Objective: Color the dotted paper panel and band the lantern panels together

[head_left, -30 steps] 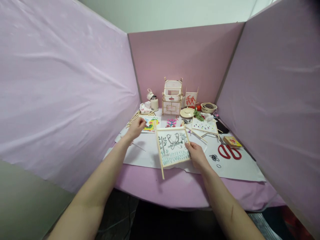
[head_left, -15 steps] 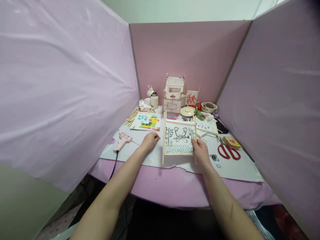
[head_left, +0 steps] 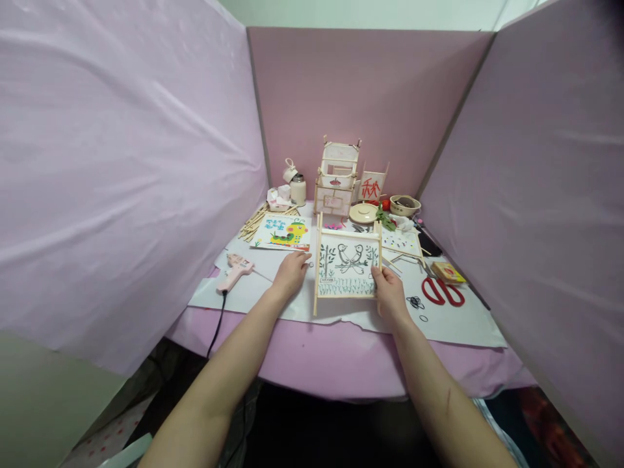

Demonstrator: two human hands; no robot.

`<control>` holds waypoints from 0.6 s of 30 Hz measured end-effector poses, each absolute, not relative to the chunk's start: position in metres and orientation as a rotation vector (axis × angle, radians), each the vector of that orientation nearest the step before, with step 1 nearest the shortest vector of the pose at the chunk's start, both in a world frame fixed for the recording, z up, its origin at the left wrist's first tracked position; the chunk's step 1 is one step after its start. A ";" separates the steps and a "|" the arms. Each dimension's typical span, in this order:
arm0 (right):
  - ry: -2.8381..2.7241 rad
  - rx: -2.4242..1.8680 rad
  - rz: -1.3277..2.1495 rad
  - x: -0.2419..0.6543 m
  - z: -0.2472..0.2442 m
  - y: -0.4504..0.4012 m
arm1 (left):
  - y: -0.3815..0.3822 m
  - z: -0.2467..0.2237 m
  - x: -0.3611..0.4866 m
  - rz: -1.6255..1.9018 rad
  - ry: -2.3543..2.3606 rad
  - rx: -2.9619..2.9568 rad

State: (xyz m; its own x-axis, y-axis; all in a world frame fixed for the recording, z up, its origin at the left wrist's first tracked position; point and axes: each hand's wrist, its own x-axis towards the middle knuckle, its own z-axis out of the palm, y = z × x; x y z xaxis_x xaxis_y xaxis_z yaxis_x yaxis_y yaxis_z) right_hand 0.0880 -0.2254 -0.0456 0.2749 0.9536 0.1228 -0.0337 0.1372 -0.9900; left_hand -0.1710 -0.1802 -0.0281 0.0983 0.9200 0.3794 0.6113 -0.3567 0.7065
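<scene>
My right hand (head_left: 387, 289) grips the right side of a stick-framed panel (head_left: 348, 265), which bears a drawing of two birds, leaves and grass. The panel is held up over the white sheet (head_left: 297, 305). My left hand (head_left: 292, 272) is just left of the panel, above the sheet, with its fingers bent together; whether anything is between them is too small to tell. A small dark ring (head_left: 311, 264) is beside its fingertips. To the left is a pink glue gun (head_left: 235, 273) with a black cord. Behind my left hand is a caterpillar picture (head_left: 285, 233).
Red-handled scissors (head_left: 442, 292), a yellow box (head_left: 447, 273) and black rubber bands (head_left: 415, 302) lie at the right. Farther back stand a stick-built tower (head_left: 336, 179), a jar (head_left: 298, 190), a plate (head_left: 363, 213) and a bowl (head_left: 405, 205). Loose sticks (head_left: 253, 222) lie back left.
My left hand has lifted its fingers slightly, and the small ring now shows apart from them. The panel stays in my right hand. The whole view has shifted a little.
</scene>
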 end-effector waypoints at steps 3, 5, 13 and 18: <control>-1.055 -1.224 0.891 0.088 -0.043 -0.226 | -0.191 -0.020 -0.164 1.246 1.476 1.867; -1.077 -1.262 0.842 0.089 -0.042 -0.226 | -0.204 -0.015 -0.155 1.279 1.379 1.699; -1.213 -1.382 0.598 0.086 -0.033 -0.237 | -0.243 -0.010 -0.127 1.308 0.821 0.897; -1.144 -1.407 0.510 0.089 -0.027 -0.238 | -0.236 -0.014 -0.131 1.490 0.795 0.840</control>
State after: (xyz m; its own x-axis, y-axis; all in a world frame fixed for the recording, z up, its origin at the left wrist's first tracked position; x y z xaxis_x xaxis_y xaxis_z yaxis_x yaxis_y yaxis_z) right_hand 0.0887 -0.2379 -0.0274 0.4218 0.8507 0.3135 0.3359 0.1745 -0.9256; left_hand -0.1305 -0.2358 -0.0141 -0.0499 0.9969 0.0601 -0.5052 -0.0771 0.8596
